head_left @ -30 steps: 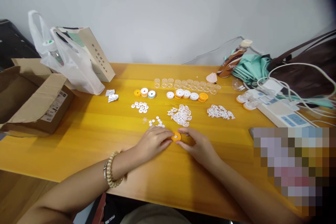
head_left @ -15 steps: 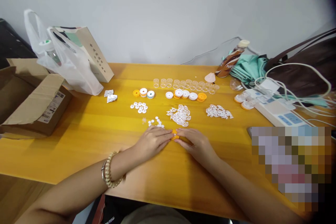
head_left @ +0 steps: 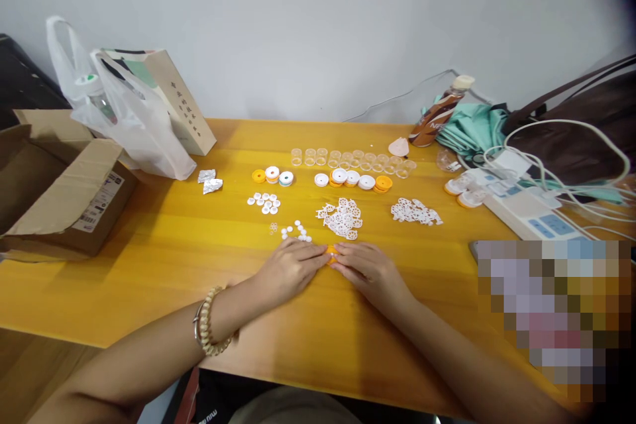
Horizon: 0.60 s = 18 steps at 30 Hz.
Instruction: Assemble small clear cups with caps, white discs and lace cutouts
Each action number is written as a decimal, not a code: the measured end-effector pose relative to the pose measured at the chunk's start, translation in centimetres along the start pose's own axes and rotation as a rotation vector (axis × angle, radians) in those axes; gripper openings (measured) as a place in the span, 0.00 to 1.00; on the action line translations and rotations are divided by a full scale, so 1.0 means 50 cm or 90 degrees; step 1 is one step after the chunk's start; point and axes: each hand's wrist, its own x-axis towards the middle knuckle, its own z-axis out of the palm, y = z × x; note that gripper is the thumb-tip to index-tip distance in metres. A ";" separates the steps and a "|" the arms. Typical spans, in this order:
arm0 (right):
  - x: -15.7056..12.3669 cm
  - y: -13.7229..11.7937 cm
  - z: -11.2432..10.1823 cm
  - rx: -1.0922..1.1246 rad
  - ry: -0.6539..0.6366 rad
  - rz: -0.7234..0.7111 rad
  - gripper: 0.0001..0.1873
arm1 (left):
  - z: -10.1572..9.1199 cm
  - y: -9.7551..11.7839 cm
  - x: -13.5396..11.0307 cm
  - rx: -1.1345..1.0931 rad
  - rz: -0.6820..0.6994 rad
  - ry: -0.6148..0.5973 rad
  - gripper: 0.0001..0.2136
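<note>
My left hand (head_left: 291, 267) and my right hand (head_left: 368, 270) meet fingertip to fingertip on the yellow wooden table (head_left: 163, 245), both pinching a small orange disc (head_left: 331, 252) that is almost covered by the fingers. A beaded bracelet is on my left wrist. Just beyond the hands lie a pile of white wheel-shaped pieces (head_left: 342, 217), several small white caps (head_left: 297, 232), and a second white pile (head_left: 415, 211). Further back are orange and white discs (head_left: 354, 179) and a row of clear cups (head_left: 352, 159).
An open cardboard box (head_left: 54, 185) hangs off the left edge, with a plastic bag (head_left: 124, 116) and a paper bag behind it. At right lie a power strip (head_left: 527, 212) with cables, a bottle (head_left: 440, 111), a teal cloth and a brown bag.
My fingers have closed over the orange disc, which showed plainly with its white centre a second ago. The hands have edged slightly away from me.
</note>
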 end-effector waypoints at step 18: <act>-0.002 -0.009 0.004 -0.060 0.005 -0.043 0.06 | -0.013 0.013 -0.002 0.097 0.053 -0.069 0.12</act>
